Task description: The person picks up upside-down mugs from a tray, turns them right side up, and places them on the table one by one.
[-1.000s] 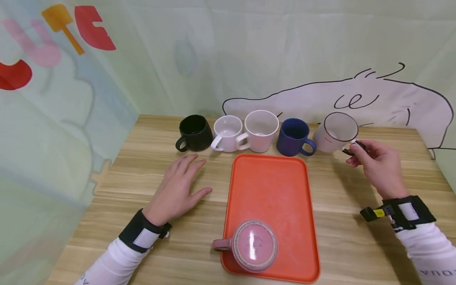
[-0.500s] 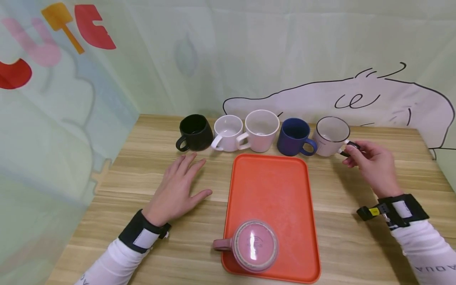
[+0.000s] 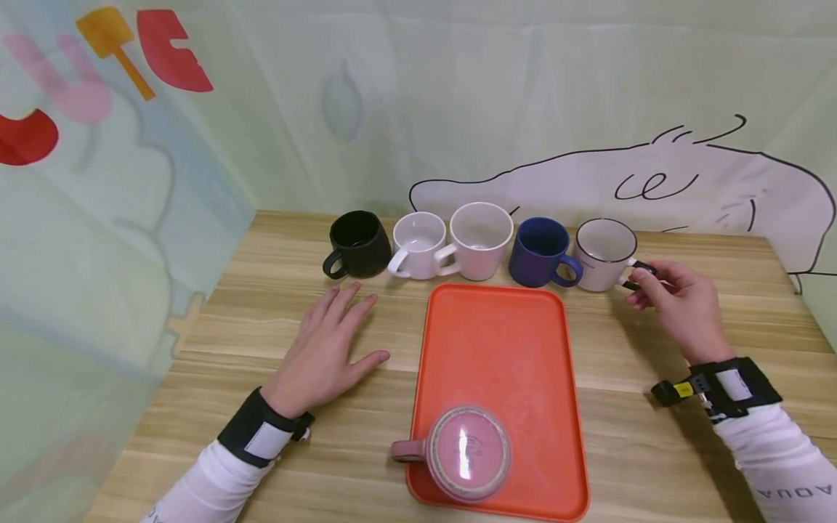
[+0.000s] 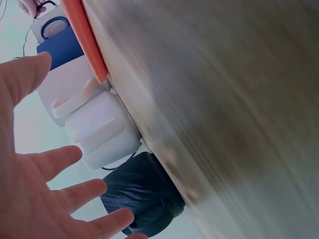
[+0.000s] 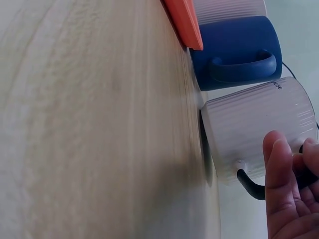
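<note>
My right hand (image 3: 686, 309) pinches the black handle of a white ribbed mug with a dark rim (image 3: 598, 254), at the right end of a row of mugs. In the right wrist view that mug (image 5: 259, 124) has its base at the table, with a dark shadow along one edge. A blue mug (image 3: 536, 250) is just left of it. My left hand (image 3: 320, 352), fingers spread and holding nothing, is over the table in front of a black mug (image 3: 366, 250). The left wrist view shows the black mug (image 4: 134, 189) beyond the fingertips.
Two white mugs (image 3: 480, 250) stand between the black and blue ones. An orange tray (image 3: 500, 341) lies in front of the row, with a pink mug (image 3: 467, 454) upside down near its front edge, handle over the left rim. A printed cloth (image 3: 458, 94) hangs behind the table.
The white mug in my right hand has come down and leftward to the table beside the blue mug, more upright than before. My left hand has stayed still.
</note>
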Available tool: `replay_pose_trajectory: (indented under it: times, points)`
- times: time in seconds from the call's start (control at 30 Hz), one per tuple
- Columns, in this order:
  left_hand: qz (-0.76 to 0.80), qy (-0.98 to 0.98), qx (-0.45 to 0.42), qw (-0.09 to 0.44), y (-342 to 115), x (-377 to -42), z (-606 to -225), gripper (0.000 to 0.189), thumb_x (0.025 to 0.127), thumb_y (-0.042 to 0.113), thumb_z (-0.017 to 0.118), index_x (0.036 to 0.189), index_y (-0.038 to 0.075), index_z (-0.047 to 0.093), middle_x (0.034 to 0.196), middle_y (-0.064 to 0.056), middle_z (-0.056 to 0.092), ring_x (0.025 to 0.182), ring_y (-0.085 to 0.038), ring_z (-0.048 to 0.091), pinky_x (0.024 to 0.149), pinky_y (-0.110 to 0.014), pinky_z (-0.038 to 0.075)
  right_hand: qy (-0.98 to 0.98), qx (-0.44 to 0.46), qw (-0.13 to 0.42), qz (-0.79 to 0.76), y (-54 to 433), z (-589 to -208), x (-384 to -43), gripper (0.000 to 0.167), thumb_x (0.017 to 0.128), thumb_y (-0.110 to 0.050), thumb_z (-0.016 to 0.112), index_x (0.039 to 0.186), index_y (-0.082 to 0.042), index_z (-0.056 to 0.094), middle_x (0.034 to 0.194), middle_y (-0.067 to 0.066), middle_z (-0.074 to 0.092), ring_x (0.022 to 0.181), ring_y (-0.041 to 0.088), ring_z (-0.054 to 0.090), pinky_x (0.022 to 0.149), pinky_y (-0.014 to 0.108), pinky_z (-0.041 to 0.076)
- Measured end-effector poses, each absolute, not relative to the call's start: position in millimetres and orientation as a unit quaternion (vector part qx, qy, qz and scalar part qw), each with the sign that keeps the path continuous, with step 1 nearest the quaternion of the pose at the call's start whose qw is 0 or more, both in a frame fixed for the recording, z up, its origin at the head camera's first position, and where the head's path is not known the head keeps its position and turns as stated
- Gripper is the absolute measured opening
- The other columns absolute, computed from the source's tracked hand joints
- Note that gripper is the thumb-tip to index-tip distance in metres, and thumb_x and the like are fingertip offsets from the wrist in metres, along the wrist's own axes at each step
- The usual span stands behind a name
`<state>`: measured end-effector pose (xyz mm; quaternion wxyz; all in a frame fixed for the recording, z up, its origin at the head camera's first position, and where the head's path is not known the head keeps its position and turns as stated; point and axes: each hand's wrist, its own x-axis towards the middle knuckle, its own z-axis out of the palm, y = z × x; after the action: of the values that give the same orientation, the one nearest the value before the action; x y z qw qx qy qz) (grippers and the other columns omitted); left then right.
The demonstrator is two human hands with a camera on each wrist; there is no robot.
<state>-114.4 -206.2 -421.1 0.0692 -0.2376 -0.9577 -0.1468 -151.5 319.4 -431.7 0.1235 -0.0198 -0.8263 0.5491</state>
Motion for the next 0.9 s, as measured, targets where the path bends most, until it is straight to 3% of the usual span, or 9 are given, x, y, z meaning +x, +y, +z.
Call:
replay_pose_trajectory:
  times: [0.3,0.63,0.9]
  points:
    - [-0.149,-0.957,-0.239,0.07,-206.1,-114.2,-422.4,0.087,0.092,0.057,0.078,0.158,0.01,0.048,0.168,-0.019,0.032,0.151,-0.054,0.027,0.118,-0.073,0.027,-0.827,-0.024,0.108,0.551,321.6,-431.9,-148.1,0.039,0.107,-0.026,0.065,0.126,0.008,0.064,0.1,-0.001,0.075,0.073,0.008,0.073,0.067,0.021,0.061]
    - [-0.145,-0.958,-0.239,0.063,-205.9,-114.6,-423.5,0.088,0.092,0.059,0.077,0.16,0.012,0.046,0.17,-0.019,0.029,0.151,-0.055,0.026,0.117,-0.075,0.027,-0.836,-0.037,0.096,0.539,320.1,-430.4,-143.4,0.047,0.108,-0.034,0.063,0.131,0.007,0.064,0.102,-0.003,0.074,0.075,0.008,0.073,0.069,0.022,0.062]
    - [-0.145,-0.96,-0.234,0.054,-205.7,-113.8,-422.8,0.09,0.092,0.06,0.076,0.161,0.013,0.044,0.171,-0.018,0.027,0.152,-0.056,0.024,0.117,-0.075,0.025,-0.835,-0.035,0.083,0.542,322.1,-429.5,-142.8,0.043,0.109,-0.028,0.062,0.132,0.009,0.062,0.105,-0.002,0.072,0.076,0.008,0.074,0.069,0.022,0.062]
